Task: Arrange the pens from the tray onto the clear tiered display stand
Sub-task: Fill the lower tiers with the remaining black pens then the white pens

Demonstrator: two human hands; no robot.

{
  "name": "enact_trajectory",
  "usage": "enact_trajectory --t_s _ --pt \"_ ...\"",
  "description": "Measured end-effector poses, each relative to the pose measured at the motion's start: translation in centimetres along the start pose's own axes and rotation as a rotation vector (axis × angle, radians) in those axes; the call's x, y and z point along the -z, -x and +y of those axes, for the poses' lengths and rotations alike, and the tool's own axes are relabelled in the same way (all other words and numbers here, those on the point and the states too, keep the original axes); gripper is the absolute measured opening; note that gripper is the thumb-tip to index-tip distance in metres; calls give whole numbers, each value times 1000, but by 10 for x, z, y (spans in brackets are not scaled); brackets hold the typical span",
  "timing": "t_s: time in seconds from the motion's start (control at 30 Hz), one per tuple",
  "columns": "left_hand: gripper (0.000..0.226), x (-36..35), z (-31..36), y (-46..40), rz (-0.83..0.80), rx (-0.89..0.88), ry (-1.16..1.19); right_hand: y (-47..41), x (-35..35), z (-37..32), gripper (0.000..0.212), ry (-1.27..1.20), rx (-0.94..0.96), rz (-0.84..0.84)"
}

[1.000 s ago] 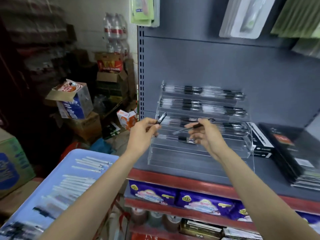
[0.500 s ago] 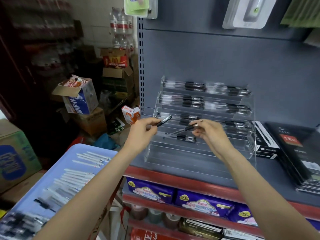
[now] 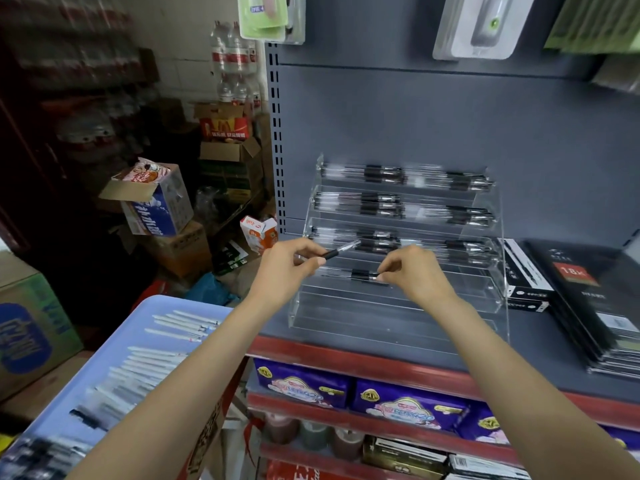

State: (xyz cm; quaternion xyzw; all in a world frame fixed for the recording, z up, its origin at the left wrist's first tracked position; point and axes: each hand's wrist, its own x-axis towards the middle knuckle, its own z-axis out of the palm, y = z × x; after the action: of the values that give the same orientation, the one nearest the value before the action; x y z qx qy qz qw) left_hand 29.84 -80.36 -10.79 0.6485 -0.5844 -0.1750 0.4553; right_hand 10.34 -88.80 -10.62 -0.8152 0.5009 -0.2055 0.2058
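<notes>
A clear tiered display stand (image 3: 498,292) sits on the grey shelf, its upper three tiers lined with black-and-clear pens (image 3: 382,174). My left hand (image 3: 289,266) grips one black pen (image 3: 341,250) in front of the third tier, tip pointing up and right. My right hand (image 3: 414,271) pinches the end of another pen (image 3: 360,274) that lies along the fourth tier. The blue tray (image 3: 104,344) at lower left carries several white and dark pens (image 3: 180,323).
Black notebooks (image 3: 595,299) and a black-and-white box (image 3: 523,275) lie right of the stand. Purple packs (image 3: 304,382) fill the shelf below its red edge. Cardboard boxes (image 3: 156,199) and bottles crowd the floor at left. Blister packs (image 3: 481,26) hang above.
My right hand has lowered its pen from in front of the third tier down onto the fourth tier. My left hand has kept its pen and shifted slightly down.
</notes>
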Motion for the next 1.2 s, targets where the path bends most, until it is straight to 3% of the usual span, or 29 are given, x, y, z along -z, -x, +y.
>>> enact_trajectory --t_s 0.1,0.17,0.27,0.4,0.5,0.63,0.83,1.03,1.2 --pt "10 -3 3 -1 -31 -13 -67 1 7 -7 14 -25 -2 -22" --pt "10 -5 5 -2 -46 -26 -100 6 12 -10 21 -283 -10 -2" --pt "9 -11 14 -4 -78 -65 -101 14 14 -14 13 -637 0 -19" --pt "14 -20 18 -6 -44 -124 -162 17 17 -6 9 -691 -3 90" --pt "29 -14 3 -5 95 -104 -255 18 21 11 19 -649 -66 178" --pt "36 -5 -13 -4 243 29 -132 16 15 20 15 -493 -110 161" --pt "34 -6 -24 3 124 122 -81 12 6 11 6 -215 -48 17" --pt "35 -6 -26 8 125 140 -70 10 1 3 9 -205 -51 -80" --pt "29 -3 -23 14 161 104 -58 15 -10 -13 13 -135 18 -39"
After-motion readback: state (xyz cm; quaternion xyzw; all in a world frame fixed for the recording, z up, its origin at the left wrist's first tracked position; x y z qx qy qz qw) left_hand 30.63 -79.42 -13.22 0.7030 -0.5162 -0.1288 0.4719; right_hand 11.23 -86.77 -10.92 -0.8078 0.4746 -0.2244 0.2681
